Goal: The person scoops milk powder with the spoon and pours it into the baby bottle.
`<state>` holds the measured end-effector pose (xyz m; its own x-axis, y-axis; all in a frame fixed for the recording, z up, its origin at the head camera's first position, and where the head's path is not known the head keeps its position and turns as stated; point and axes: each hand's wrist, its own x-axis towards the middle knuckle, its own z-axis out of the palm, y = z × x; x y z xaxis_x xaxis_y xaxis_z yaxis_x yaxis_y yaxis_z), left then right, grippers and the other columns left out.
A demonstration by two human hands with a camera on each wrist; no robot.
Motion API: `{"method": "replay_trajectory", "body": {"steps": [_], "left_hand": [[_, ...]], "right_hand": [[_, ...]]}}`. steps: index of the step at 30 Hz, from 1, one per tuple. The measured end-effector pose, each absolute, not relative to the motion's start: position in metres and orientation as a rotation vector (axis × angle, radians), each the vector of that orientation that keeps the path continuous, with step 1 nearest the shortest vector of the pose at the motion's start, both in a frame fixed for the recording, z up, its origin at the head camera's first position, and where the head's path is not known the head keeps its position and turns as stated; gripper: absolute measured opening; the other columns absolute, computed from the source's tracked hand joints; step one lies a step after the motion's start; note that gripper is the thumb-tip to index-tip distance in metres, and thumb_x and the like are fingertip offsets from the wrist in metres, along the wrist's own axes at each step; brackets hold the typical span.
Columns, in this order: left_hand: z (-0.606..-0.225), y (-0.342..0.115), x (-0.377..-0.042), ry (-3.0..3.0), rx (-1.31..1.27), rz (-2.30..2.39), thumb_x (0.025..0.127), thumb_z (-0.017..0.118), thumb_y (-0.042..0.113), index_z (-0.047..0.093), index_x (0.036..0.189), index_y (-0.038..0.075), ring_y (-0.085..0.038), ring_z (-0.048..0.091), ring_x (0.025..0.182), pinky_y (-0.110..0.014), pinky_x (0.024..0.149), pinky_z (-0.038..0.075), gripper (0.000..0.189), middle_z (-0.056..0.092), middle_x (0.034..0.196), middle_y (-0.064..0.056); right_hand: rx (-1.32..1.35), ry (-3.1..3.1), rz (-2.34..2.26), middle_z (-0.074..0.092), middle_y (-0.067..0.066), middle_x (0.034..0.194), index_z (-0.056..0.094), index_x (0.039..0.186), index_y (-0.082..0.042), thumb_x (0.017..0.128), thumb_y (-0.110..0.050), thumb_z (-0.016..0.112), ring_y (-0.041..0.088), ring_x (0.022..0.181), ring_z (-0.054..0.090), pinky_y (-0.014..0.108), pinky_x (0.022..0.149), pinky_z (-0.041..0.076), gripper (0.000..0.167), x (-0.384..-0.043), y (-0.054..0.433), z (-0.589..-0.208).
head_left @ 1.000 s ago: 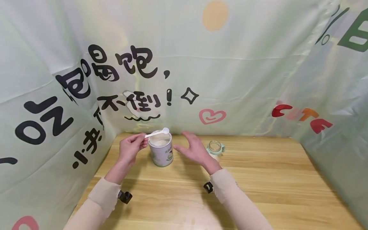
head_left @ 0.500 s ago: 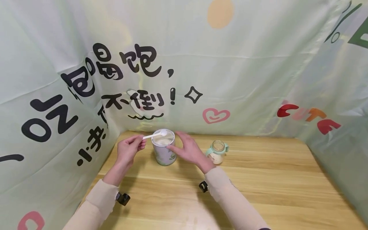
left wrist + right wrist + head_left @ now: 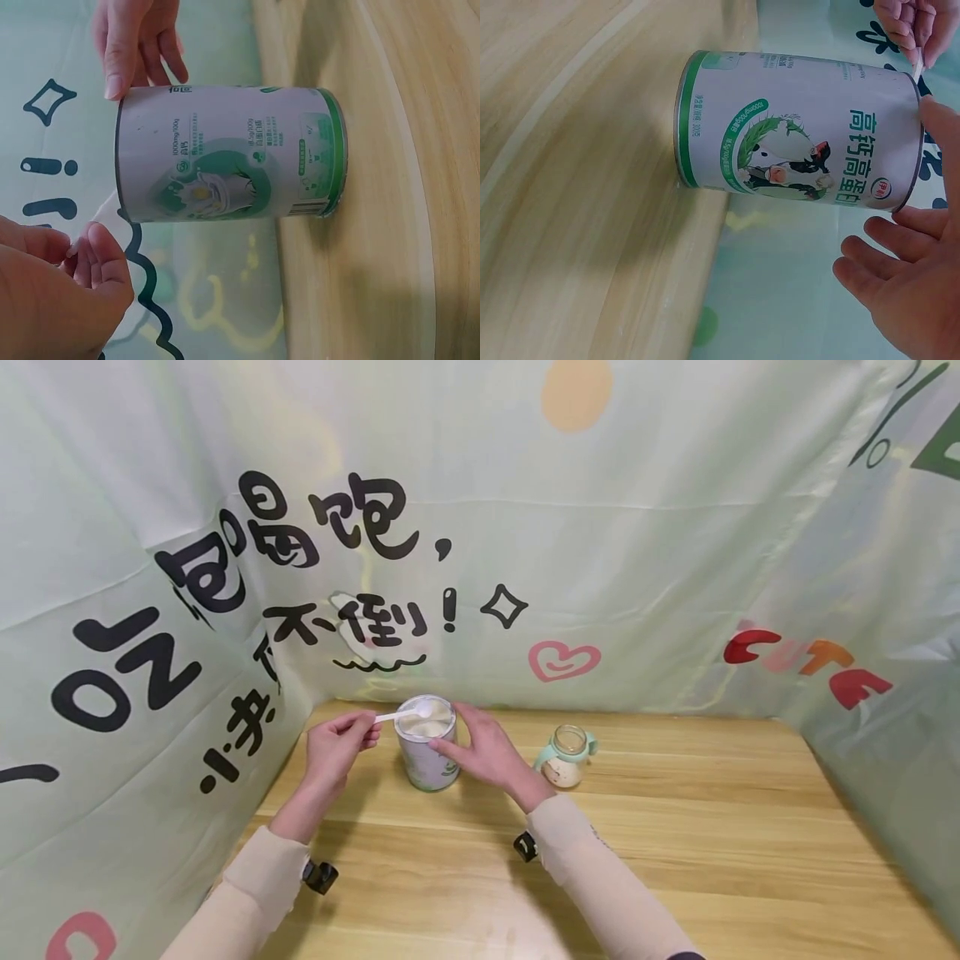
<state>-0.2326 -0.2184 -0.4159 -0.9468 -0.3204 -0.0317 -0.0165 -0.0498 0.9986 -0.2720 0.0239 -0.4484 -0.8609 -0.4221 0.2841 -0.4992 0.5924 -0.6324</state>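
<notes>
A white milk powder can (image 3: 427,762) stands upright near the table's back edge, its top open and pale powder inside. Between thumb and fingertips my left hand (image 3: 334,753) pinches the handle of a white scoop (image 3: 392,717), whose bowl is over the can's mouth. On the can's right side, my right hand (image 3: 489,750) spans the upper rim, thumb on the near side and index finger toward the back. The right wrist view shows the can's cow picture (image 3: 787,161) and that hand's other fingers (image 3: 862,270) extended below the rim.
Right of the can stands a small clear bottle (image 3: 564,770) with a mint-green collar and handles, its mouth uncovered and pale contents inside. Printed cloth (image 3: 645,568) walls the wooden table (image 3: 697,827) at the back and both sides.
My right hand has come left onto the can's rim. The scoop's bowl has moved from the can's far right rim to over the opening. The head view has shifted slightly.
</notes>
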Motion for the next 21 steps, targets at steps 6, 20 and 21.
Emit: {"method": "replay_trajectory", "body": {"steps": [6,20,21], "left_hand": [[-0.419,-0.215,-0.235,-2.135,0.277,-1.94,0.1,0.072,0.011,0.071,0.119,-0.016,-0.003,0.071,0.069,-0.018,0.069,0.063,0.033,0.077,0.081,-0.002],[-0.427,-0.21,-0.235,-2.392,-0.193,-1.004,0.093,0.073,0.008,0.083,0.1,0.001,-0.019,0.07,0.072,-0.02,0.063,0.054,0.015,0.08,0.085,-0.013],[-0.427,-0.209,-0.236,-2.384,-0.242,-0.963,0.092,0.073,0.006,0.083,0.099,-0.001,-0.02,0.07,0.072,-0.023,0.063,0.055,0.014,0.079,0.084,-0.013]], "right_hand": [[0.77,-2.688,1.142,0.051,0.023,0.158,0.047,0.155,0.0,0.097,-0.048,0.073,0.041,0.146,0.049,0.055,0.124,0.04,0.079,-0.271,0.022,-0.448],[0.733,-2.709,1.149,0.051,0.022,0.158,0.044,0.158,-0.004,0.098,-0.05,0.072,0.041,0.146,0.05,0.056,0.123,0.041,0.08,-0.269,0.021,-0.448],[0.731,-2.711,1.149,0.051,0.022,0.158,0.044,0.158,-0.004,0.098,-0.05,0.072,0.041,0.146,0.05,0.056,0.123,0.041,0.08,-0.269,0.021,-0.448]]}}
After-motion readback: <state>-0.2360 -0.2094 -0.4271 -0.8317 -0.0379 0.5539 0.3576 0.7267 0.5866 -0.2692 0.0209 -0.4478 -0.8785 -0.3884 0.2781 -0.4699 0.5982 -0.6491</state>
